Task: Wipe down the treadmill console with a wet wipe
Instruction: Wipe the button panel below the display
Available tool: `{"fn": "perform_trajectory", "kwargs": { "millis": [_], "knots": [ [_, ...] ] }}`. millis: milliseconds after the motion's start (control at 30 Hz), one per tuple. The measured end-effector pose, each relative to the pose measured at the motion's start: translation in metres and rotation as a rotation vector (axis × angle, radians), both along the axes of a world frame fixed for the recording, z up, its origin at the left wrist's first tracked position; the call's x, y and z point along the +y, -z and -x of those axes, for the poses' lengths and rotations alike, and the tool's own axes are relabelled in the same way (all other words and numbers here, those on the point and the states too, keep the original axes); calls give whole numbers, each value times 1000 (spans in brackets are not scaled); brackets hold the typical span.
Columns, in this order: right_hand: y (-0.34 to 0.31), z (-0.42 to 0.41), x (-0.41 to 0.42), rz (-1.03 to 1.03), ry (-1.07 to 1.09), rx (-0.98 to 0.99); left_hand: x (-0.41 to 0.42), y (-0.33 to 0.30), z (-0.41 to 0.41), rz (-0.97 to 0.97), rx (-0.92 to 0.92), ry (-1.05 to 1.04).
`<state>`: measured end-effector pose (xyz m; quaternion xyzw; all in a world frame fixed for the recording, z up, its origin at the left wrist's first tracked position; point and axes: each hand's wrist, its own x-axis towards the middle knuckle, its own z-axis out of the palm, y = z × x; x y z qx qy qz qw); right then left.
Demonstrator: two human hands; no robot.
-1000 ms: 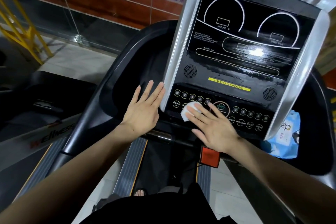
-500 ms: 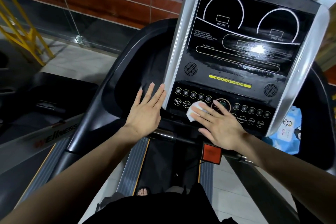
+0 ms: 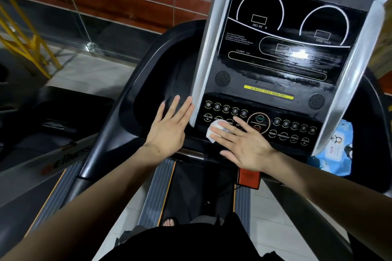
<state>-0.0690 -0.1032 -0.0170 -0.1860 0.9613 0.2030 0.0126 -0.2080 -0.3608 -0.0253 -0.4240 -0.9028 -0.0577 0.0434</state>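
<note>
The treadmill console fills the upper right of the view, a black glossy panel tilted toward the person between two silver side rails. Its upper display carries two white arcs marked for incline and speed, and a bright glare patch with smeared streaks sits near the middle. Below a yellow strip reading "ALWAYS STAY HEALTHY" runs the button panel, with round numbered keys on either side of a ringed START button.

The right hand lies flat on the lower left part of that button panel, palm down, fingers spread and stretched toward the left. Its grip is not closed around anything: the fingers press a small white wet wipe against the panel, the wipe bunched under the fingertips, with a corner sticking out at the lower left.

The left hand rests open, fingers spread, on the black side tray just left of the silver rail, its fingertips close to the rail's lower edge. It holds nothing.

A blue wipe packet sits in the tray on the console's right side, partly hidden behind the right rail.
</note>
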Motion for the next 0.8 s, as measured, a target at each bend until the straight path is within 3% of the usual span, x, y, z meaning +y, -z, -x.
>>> {"fn": "perform_trajectory", "kwargs": {
  "millis": [167,400,633,800],
  "knots": [
    [7,29,-41,50,-5,26,1,-1,-2,-1,3,6],
    [-16,-36,46,23,61,16,4,0,-3,-41,0,-3],
    [-5,16,-10,61,2,16,11,0,-11,-58,18,-8],
    [-9,-33,40,60,30,21,21,2,-19,-98,31,28]
  ]
}}
